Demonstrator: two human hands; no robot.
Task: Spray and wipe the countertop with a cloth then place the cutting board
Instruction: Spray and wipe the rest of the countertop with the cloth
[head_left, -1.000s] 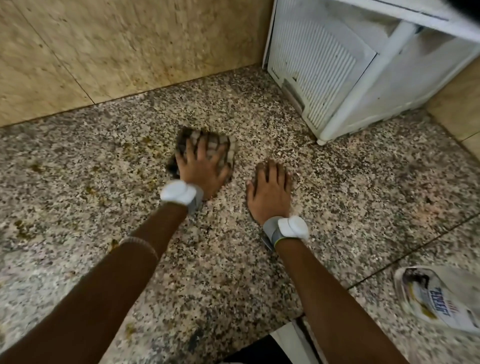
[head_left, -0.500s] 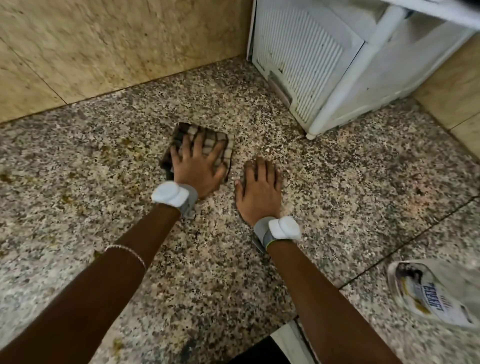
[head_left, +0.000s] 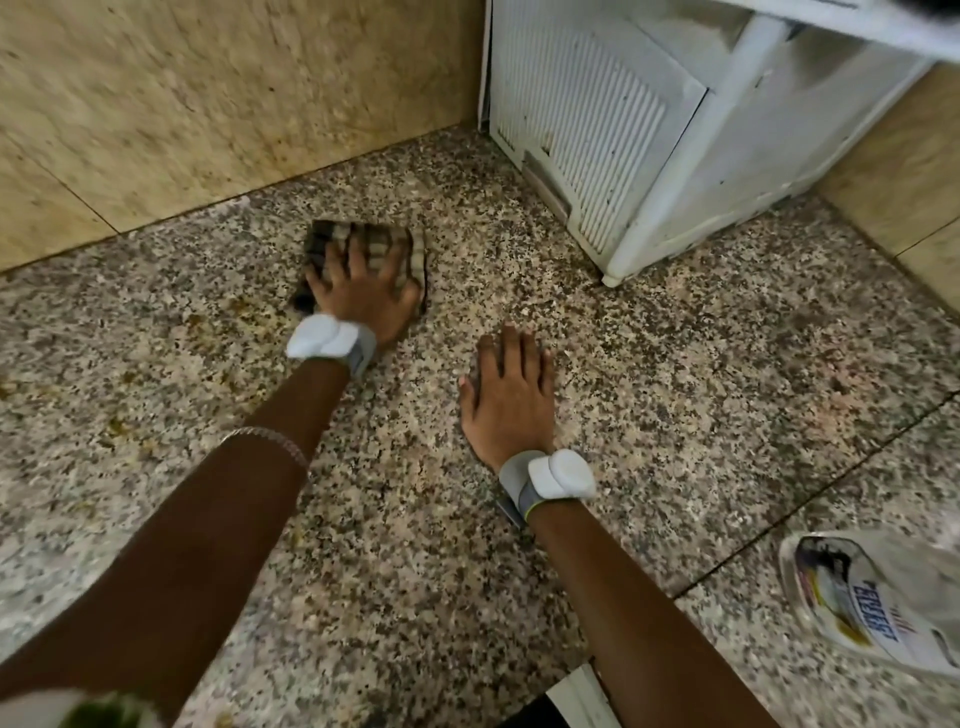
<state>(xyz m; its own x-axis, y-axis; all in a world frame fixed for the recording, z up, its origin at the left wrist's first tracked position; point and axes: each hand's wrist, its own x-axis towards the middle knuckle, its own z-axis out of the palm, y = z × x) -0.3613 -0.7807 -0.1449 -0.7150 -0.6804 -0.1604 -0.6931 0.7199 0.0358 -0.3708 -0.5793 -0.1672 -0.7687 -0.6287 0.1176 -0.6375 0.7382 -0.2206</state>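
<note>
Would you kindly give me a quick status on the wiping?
Left hand flat on checked cloth. Right hand flat on countertop. Labelled bottle lying far right; white slatted unit ahead.

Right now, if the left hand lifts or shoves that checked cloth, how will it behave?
Probably floppy: the checked cloth lies rumpled under the left hand, so it should droop when lifted. Likely light, being thin fabric. Pushed, it should slide, not roll, on the smooth granite countertop, perhaps bunching at its edges.
</note>
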